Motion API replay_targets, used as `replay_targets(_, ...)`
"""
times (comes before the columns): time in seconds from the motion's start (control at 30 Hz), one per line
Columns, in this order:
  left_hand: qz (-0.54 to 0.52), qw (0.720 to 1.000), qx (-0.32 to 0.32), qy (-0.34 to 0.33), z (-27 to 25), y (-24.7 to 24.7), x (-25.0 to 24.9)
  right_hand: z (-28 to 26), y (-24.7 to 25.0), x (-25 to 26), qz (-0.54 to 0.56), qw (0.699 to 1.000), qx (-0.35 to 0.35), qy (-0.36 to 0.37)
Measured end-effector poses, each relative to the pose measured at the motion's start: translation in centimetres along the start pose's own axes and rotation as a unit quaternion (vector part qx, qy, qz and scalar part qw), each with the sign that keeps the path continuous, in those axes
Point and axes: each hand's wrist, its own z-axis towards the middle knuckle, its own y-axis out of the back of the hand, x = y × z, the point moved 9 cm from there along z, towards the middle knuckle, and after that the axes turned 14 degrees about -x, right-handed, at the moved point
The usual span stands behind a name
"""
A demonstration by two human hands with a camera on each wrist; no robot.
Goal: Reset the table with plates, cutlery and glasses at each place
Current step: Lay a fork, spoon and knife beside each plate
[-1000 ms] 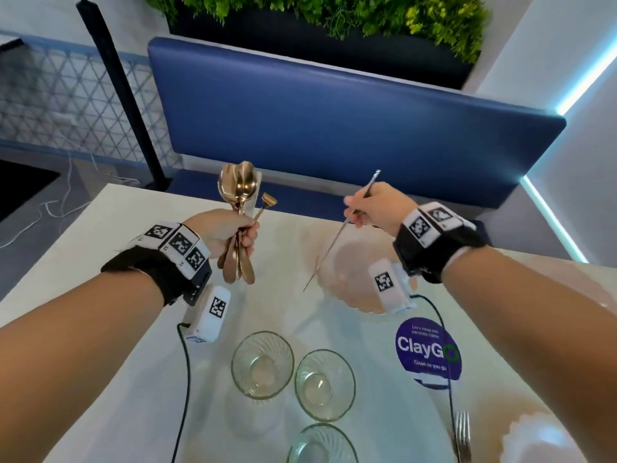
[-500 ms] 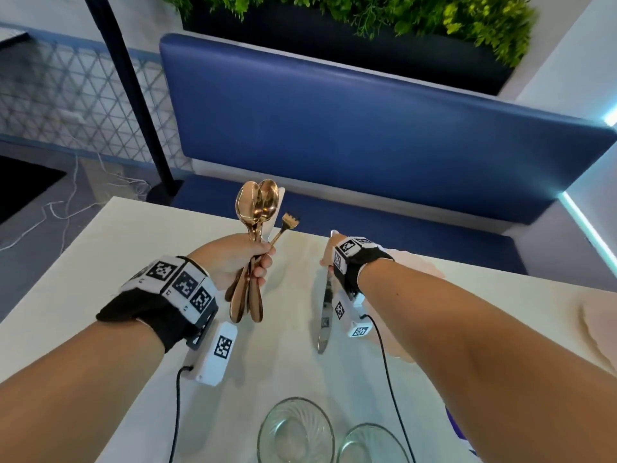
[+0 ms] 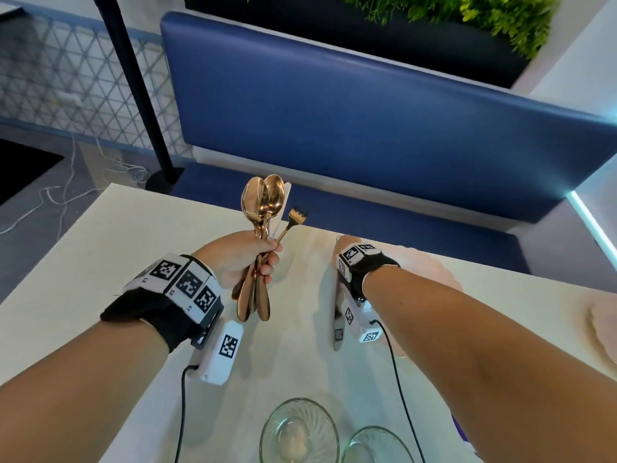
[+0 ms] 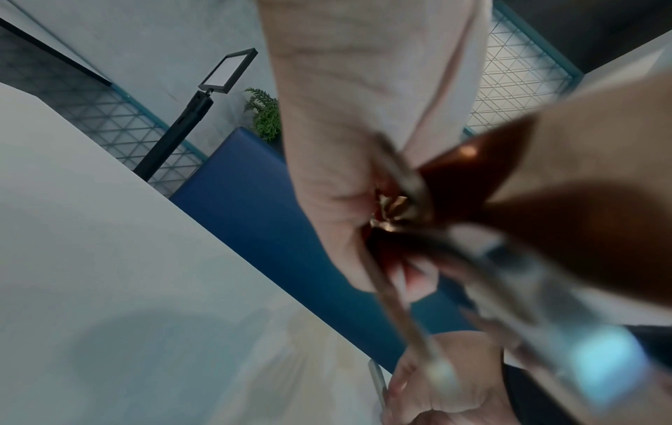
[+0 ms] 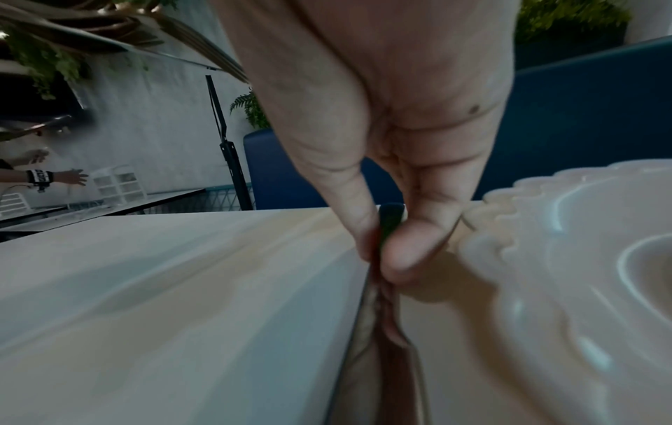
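Observation:
My left hand [image 3: 243, 259] grips a bunch of copper-coloured cutlery [image 3: 263, 208] upright above the table: two spoons, a fork and a pale knife blade behind them. The same bunch fills the left wrist view as blurred handles [image 4: 472, 184]. My right hand [image 5: 378, 238] pinches a silver knife [image 3: 338, 329] by its handle, and the knife lies flat on the table [image 3: 133, 248] just left of a white scalloped plate [image 5: 567, 258]. In the head view my right wrist covers most of that hand [image 3: 344, 242] and the plate [image 3: 430, 265].
Two clear glasses [image 3: 298, 429] [image 3: 377, 446] stand at the near edge of the table. Another scalloped plate [image 3: 601, 325] shows at the right edge. A blue bench [image 3: 367, 121] runs behind the table, with a black pole [image 3: 133, 78] at its left end.
My right hand has brought the knife down from the air and laid it on the table beside the plate. The left hand keeps holding the cutlery bunch in much the same place.

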Motion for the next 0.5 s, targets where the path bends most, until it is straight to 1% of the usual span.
replay_targets(0.07, 0.001, 1.000, -0.001, -0.001, 0.0, -0.2, 0.1, -0.1, -0.1, -0.4, 0.008, 1.000, 0.004, -0.019)
replay_targets(0.27, -0.017, 1.000, 0.014, 0.009, 0.2, -1.0, 0.6, 0.4, -0.1, -0.7, 0.040, 0.998, 0.010, -0.041)
replay_targets(0.33, -0.017, 1.000, 0.016, 0.014, 0.1, -1.2, 0.8, 0.5, -0.5, -1.1, 0.057, 0.997, 0.008, -0.060)
replay_targets(0.4, -0.019, 1.000, 0.011, 0.022, 0.0, -1.2, 1.0, 0.8, -0.9, -1.6, 0.096, 0.991, 0.001, -0.093)
replay_targets(0.47, -0.019, 0.999, 0.008, 0.027, -0.1, -1.1, 1.2, 1.7, -0.7, -2.3, 0.185, 0.971, -0.022, -0.148)
replay_targets(0.5, -0.017, 0.999, 0.009, 0.025, -0.1, -1.0, 1.3, 2.3, 0.0, -2.6, 0.218, 0.960, -0.049, -0.167)
